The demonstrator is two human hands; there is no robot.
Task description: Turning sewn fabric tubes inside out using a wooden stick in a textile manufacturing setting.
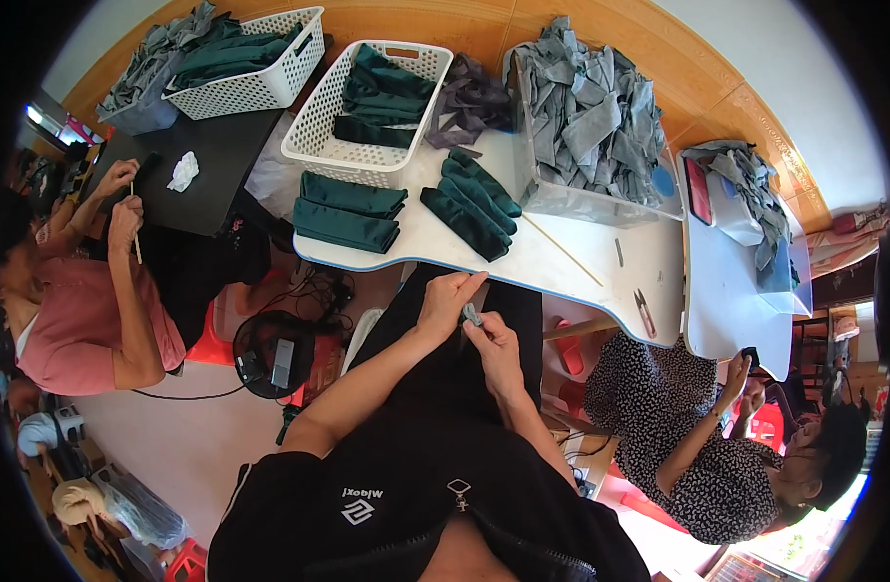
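Observation:
Above my lap, just off the table's front edge, my left hand and my right hand are close together. Between them is a small grey-green piece of fabric, bunched up, with the fingers of both hands closed on it. Most of the piece is hidden by the fingers. On the white table past my hands lie two groups of folded dark green velvet pieces, a left stack and a right stack. A thin wooden stick rests to their right.
A white basket holds more green velvet. A clear bin is heaped with grey fabric strips. Scissors lie near the table's right front edge. One person works at a black table on the left; another sits at right.

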